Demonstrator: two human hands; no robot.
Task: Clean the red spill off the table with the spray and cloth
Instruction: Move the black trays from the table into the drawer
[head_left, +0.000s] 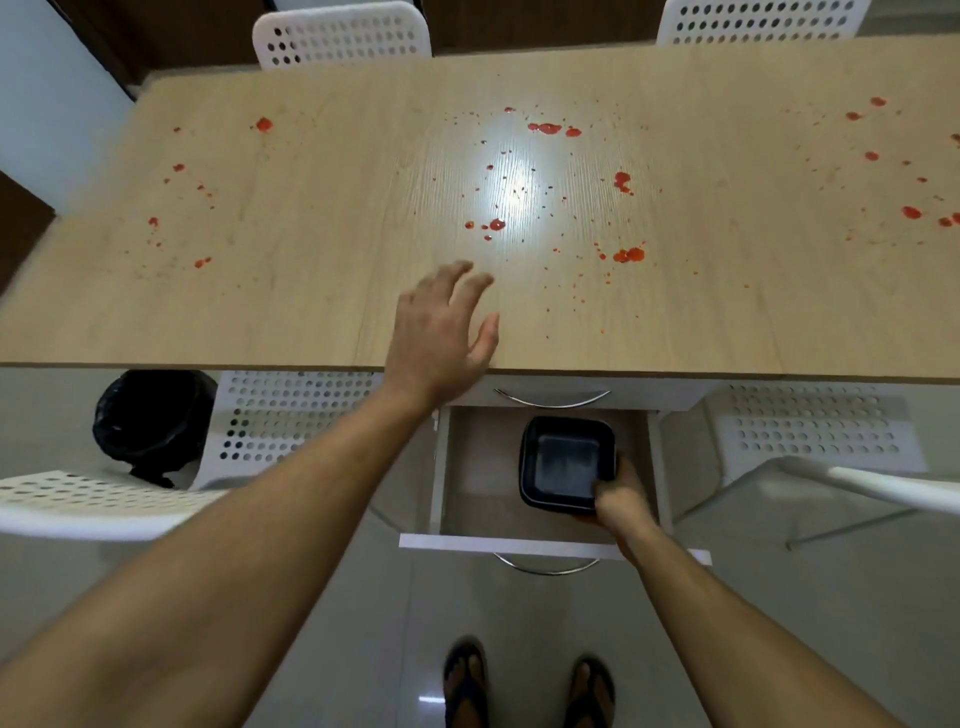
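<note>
- Where red spill (628, 254) dots wooden table (260, 312) — scattered end to end.
- Left hand (441, 338) over near edge, fingers spread, holding nothing.
- Right hand (621, 501) down in open drawer (478, 483), fingers closed on black container (566, 462) corner.

We note the table (311, 312): pale wood-grain laminate, smooth, faintly glossy under the glare. Red spill (628, 254): wet, shiny. Chairs (343, 36): white perforated plastic, matt. Tray (569, 462): black plastic, satin. Drawer handle (550, 569): polished metal. Bin bag (150, 415): crinkled black plastic. Floor (363, 623): glossy tile.
</note>
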